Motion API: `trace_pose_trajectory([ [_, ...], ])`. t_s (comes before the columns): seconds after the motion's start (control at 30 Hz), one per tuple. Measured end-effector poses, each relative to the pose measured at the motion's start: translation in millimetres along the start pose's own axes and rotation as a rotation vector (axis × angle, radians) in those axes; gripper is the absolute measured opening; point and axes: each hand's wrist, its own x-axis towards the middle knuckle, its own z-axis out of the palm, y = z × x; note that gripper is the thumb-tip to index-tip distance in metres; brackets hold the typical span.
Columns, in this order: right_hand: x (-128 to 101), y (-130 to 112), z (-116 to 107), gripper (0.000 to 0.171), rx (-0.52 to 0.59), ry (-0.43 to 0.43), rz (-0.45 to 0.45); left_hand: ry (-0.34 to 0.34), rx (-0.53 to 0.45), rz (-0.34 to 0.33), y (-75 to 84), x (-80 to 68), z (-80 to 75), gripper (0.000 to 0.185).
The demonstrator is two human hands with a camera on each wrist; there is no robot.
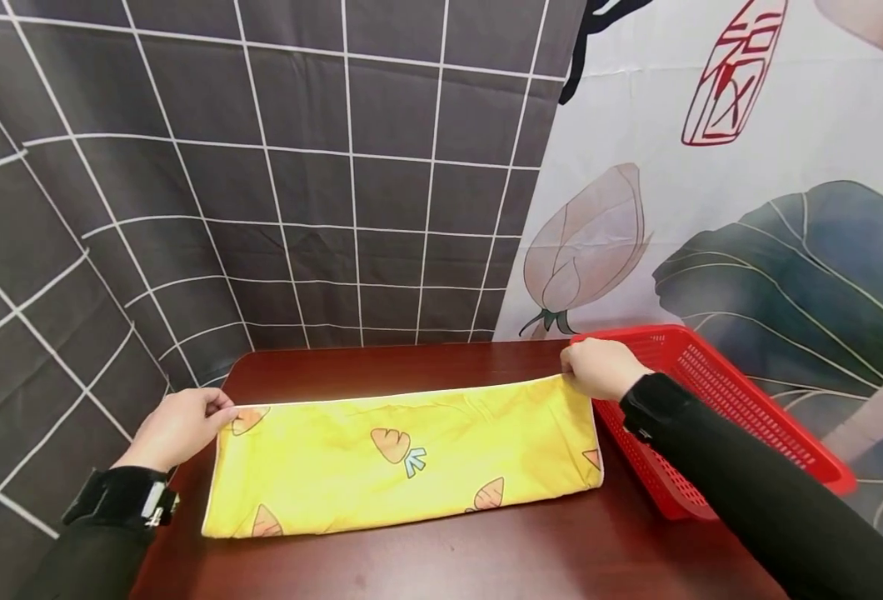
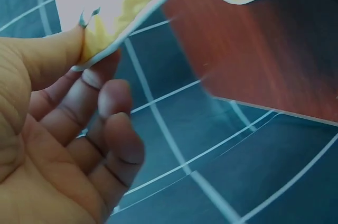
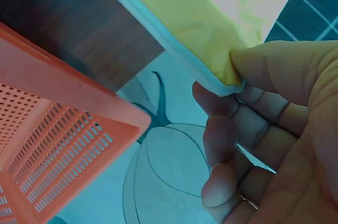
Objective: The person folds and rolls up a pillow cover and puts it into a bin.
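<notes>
A yellow cloth (image 1: pixel 404 458) printed with orange carrots lies folded lengthwise on a dark red-brown table (image 1: pixel 426 558). My left hand (image 1: pixel 181 427) pinches the cloth's far left corner between thumb and fingers; the left wrist view shows the white-piped edge (image 2: pixel 113 28) caught under the thumb. My right hand (image 1: pixel 599 367) pinches the far right corner, and the right wrist view shows the yellow cloth (image 3: pixel 185 18) held between thumb and forefinger. Both hands hold the upper edge stretched across the table.
A red perforated plastic basket (image 1: pixel 719 417) stands at the table's right edge, just beside my right hand. A dark grid-patterned curtain (image 1: pixel 261 167) hangs behind and to the left, and a floral print curtain (image 1: pixel 749 208) to the right.
</notes>
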Motion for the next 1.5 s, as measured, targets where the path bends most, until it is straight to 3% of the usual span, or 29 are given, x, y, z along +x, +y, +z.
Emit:
trace_pose_trajectory([
  [0.2,25,5,16,0.008,-0.047,-0.018,0.031,0.016,-0.002,-0.017,-7.3,16.4,16.7,0.017],
  [0.43,46,0,32,0.008,-0.135,-0.073,0.081,-0.033,0.080,-0.041,-8.0,32.5,36.8,0.015],
  [0.6,50,-3,47,0.008,-0.097,-0.081,0.143,0.033,0.138,-0.046,-5.7,35.8,56.2,0.017],
  [0.77,47,-6,58,0.011,-0.038,-0.122,0.113,0.063,0.124,0.053,1.1,28.1,74.8,0.022],
  [0.9,45,-7,67,0.009,-0.024,-0.174,0.104,0.019,0.120,0.159,11.6,19.0,89.5,0.022],
  [1.0,42,-7,71,0.011,-0.024,-0.191,0.124,-0.015,0.134,0.179,15.6,16.4,97.5,0.027],
  [1.23,48,-8,83,0.017,-0.044,-0.259,0.192,-0.082,0.146,0.026,6.5,27.5,105.3,0.041],
  [1.5,53,-8,87,0.016,-0.015,-0.277,0.187,-0.104,0.097,-0.074,-4.6,41.0,111.0,0.049],
])
